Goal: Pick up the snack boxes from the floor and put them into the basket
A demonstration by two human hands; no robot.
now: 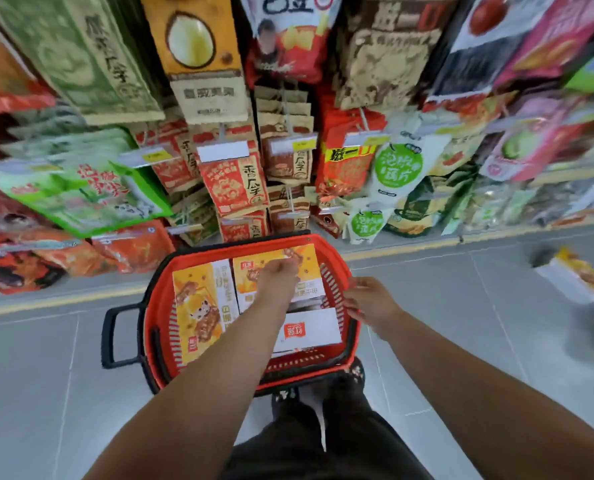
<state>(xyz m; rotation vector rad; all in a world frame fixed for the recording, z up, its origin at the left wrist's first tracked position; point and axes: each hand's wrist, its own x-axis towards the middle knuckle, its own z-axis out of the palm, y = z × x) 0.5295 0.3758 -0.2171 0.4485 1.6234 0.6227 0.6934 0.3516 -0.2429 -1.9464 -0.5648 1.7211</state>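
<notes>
Under left hand: yellow box, flat at far side of basket. Fingers curled down over it; gripping or only resting, cannot tell. Left of that hand: second box, flat, just beside first. Nearer than hand: white box, face up. Right hand at basket's right rim, fingers loosely spread, holding nothing. Well right of right hand: fourth box on floor, blurred. Beyond basket: snack bags hanging.

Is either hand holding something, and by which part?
Left hand lies curled on the far snack box in the basket; grip cannot be told. Right hand, at the basket's right rim, looks empty.
</notes>
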